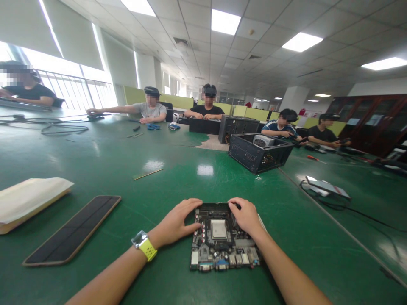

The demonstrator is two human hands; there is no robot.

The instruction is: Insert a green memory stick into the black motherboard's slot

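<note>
A computer motherboard (240, 242) lies in front of me on the green table, its ports facing me. A square silver processor (218, 229) sits in the socket near its middle. My left hand (177, 221) grips the board's left side, with fingertips at the far left corner and the thumb on the left edge. Around the far right edge my right hand (247, 215) is curled, its fingers bent at the rim and hiding that corner. A watch with a yellow strap (148, 248) is on my left wrist.
A dark flat panel (74, 231) and a paper-covered block (30, 201) lie at left. A thin brass-coloured strip (148, 174) lies ahead. An open computer case (246, 154) stands ahead right; a cabled device (329, 187) lies at right. Several people sit across the table.
</note>
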